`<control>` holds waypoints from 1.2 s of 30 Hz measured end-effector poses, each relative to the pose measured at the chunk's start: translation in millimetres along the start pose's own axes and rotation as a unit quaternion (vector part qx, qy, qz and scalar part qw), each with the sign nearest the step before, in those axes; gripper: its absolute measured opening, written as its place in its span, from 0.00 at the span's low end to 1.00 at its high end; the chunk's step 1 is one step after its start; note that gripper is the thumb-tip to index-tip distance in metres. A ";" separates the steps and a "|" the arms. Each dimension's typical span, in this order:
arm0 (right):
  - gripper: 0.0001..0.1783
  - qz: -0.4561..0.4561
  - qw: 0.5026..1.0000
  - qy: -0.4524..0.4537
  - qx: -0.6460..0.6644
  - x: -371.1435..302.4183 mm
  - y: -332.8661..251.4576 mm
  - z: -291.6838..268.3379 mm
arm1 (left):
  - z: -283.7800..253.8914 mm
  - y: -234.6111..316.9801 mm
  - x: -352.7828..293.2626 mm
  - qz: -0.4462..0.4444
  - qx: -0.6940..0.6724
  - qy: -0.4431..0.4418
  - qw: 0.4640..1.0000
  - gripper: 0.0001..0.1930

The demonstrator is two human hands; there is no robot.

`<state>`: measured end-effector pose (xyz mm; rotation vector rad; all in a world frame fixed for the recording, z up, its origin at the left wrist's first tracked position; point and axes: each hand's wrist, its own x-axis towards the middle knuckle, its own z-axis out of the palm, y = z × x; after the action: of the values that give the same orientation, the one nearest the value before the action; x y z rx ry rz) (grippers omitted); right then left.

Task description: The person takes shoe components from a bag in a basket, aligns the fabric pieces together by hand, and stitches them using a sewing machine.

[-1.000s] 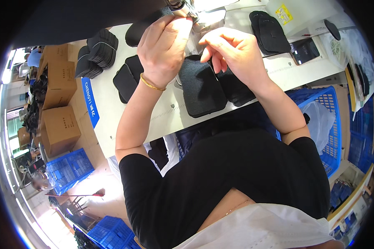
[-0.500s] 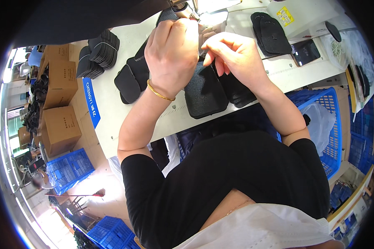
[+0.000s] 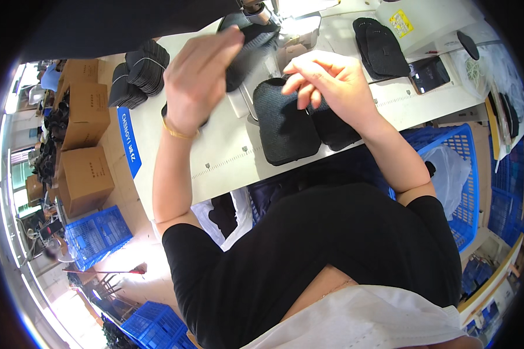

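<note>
My left hand (image 3: 199, 81) is lifted over the white table left of the sewing machine (image 3: 259, 13), slightly blurred, its fingers stretched toward the upper right. Just beyond its fingertips a dark, blurred fabric piece (image 3: 251, 49) lies by the needle area. Part of another dark piece shows behind the wrist. My right hand (image 3: 335, 87) hovers over two black ribbed, rounded pads, the left pad (image 3: 285, 131) and the right pad (image 3: 339, 132), near the table's front edge. Its fingers are curled together; what they hold, if anything, is hidden.
Banded stacks of black pieces (image 3: 145, 70) stand at the table's left. More black pads (image 3: 383, 49) and a phone (image 3: 429, 75) lie at the right. A blue basket (image 3: 468, 174) with clear plastic is below the right side. Cardboard boxes (image 3: 86, 180) and a blue crate (image 3: 99, 235) stand at left.
My left hand has moved left, away from the needle area, uncovering the machine bed and the dark piece there. The right hand has stayed nearly in place, shifting slightly lower.
</note>
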<state>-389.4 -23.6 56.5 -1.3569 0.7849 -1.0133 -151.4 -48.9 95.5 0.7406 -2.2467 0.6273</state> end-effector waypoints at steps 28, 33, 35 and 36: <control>0.13 -0.048 0.995 0.013 0.082 12.6 -4.6 15.1 | 13.8 62.7 25.1 -0.056 0.051 0.020 0.997 0.21; 0.14 -0.062 0.997 0.014 0.044 14.2 3.4 9.7 | 4.3 64.5 24.2 -0.116 -0.069 0.012 0.991 0.16; 0.14 -0.059 0.995 0.011 0.075 11.1 -2.0 13.7 | 4.0 59.8 15.6 -0.154 -0.083 0.094 0.980 0.17; 0.14 -0.059 0.995 0.010 0.075 11.1 -1.8 13.3 | 7.6 57.9 9.2 -0.190 -0.098 0.176 0.961 0.19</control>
<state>-373.2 -28.4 60.6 -1.2766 0.6363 -1.1558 -198.4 -14.7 84.3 0.8557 -1.7487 0.3136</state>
